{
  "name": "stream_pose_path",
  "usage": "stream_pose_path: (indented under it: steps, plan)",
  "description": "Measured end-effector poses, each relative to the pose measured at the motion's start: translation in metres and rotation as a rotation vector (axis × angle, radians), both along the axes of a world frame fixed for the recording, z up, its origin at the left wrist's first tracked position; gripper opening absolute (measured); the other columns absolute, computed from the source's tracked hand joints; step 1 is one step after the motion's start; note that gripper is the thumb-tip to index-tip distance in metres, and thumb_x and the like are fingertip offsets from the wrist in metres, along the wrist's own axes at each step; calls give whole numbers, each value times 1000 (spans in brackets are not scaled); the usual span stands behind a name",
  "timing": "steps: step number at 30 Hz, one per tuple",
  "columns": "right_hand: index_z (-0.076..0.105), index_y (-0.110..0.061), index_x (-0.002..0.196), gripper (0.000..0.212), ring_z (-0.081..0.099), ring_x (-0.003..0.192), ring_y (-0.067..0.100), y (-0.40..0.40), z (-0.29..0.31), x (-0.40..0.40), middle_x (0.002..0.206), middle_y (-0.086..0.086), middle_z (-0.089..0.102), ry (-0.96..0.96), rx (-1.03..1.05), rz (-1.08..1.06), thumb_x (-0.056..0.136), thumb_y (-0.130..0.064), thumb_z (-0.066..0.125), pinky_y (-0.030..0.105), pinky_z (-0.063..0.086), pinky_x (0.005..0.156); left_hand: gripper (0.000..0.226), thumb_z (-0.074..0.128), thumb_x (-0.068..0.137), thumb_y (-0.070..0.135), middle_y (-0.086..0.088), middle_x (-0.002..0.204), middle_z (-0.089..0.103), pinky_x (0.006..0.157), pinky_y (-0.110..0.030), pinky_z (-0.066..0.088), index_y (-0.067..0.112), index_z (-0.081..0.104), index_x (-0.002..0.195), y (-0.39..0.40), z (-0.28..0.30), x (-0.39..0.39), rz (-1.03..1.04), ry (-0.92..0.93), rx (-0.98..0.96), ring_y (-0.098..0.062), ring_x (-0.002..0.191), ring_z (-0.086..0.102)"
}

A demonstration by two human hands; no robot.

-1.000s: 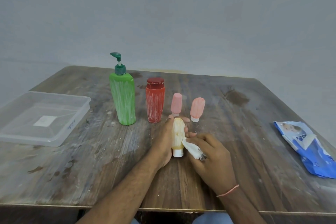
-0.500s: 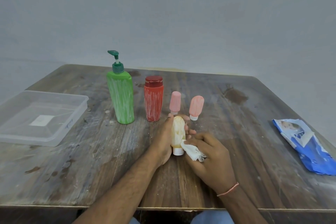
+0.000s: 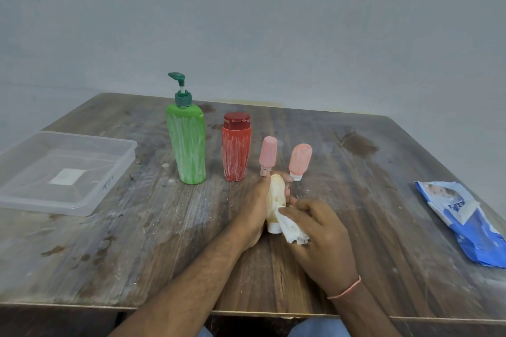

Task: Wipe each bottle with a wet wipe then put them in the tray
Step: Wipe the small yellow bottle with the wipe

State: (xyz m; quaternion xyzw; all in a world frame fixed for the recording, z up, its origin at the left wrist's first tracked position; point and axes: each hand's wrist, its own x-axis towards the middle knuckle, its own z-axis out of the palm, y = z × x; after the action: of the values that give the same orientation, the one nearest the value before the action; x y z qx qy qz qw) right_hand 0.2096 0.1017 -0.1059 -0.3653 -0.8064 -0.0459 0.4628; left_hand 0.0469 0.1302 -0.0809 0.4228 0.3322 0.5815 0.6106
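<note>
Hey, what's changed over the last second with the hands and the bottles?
Very little. The right hand has kept rubbing the wet wipe over the lower part of the yellow bottle, shifting only slightly. The left hand keeps its grip on that bottle. The green pump bottle, red bottle, two pink bottles and tray stayed put.

- Soft, even, rather dim light with a cool grey cast.
- Shadows are faint; none fall hard on the table (image 3: 383,200).
- Wide-angle bending curves the table's edges.
- The wall (image 3: 246,22) looks smeared, mildly soft.
</note>
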Motion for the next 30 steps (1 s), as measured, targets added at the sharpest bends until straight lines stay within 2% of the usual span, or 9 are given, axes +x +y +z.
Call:
stream_pose_path:
  steps: [3,7,11,15,19,24,27,30]
  plan:
    - [83,-20,106,23,66,86,23,-5,0,-3,100,-2,67,-57,17,40,85,-15,88,34,57,73,55,32,103,57,-5,87,57,70,-32,54,13,65,110,0,-2,0,-6,-12,28,-21,76,65]
    - [82,-21,108,24,61,82,22,-6,0,-6,98,-3,67,-141,52,38,85,-17,86,31,53,69,57,32,104,57,-4,87,58,71,-33,55,10,63,115,-1,-1,1,4,2,37,-20,75,67]
    - [84,-16,111,29,64,85,21,-5,-2,-5,98,0,69,-93,65,-24,83,-15,91,28,52,74,54,32,104,56,-3,91,55,73,-33,54,11,59,117,-1,-3,1,-5,5,37,-21,77,65]
    - [83,-18,108,27,61,80,22,-6,-3,-6,94,-1,66,-125,59,2,82,-15,90,32,53,67,51,33,105,56,-5,93,54,74,-34,54,14,60,114,0,-3,2,-7,9,36,-24,79,66]
    - [84,-16,113,28,63,81,21,-5,-2,-6,94,0,68,-86,71,-35,85,-17,89,30,54,71,54,34,104,59,-6,97,55,75,-35,54,14,61,118,1,-4,1,-23,40,26,-21,80,65]
    - [83,-18,108,24,62,79,21,-6,-3,-7,91,-1,63,-105,74,6,84,-17,88,32,54,67,51,33,106,57,-7,98,55,82,-41,51,16,61,118,-1,-5,3,-14,51,38,-27,86,62]
    - [84,-18,113,28,65,81,19,-6,-4,-7,93,-1,66,-64,68,-36,86,-18,89,32,56,69,50,33,105,58,-3,96,58,87,-45,47,20,64,116,-2,-6,2,-8,86,38,-26,88,61]
    - [84,-17,109,25,70,88,18,-6,-4,-6,94,0,68,-45,58,-34,84,-16,88,33,59,72,50,31,107,54,-3,96,58,85,-44,50,16,62,117,-4,-5,3,-6,119,59,-25,87,63]
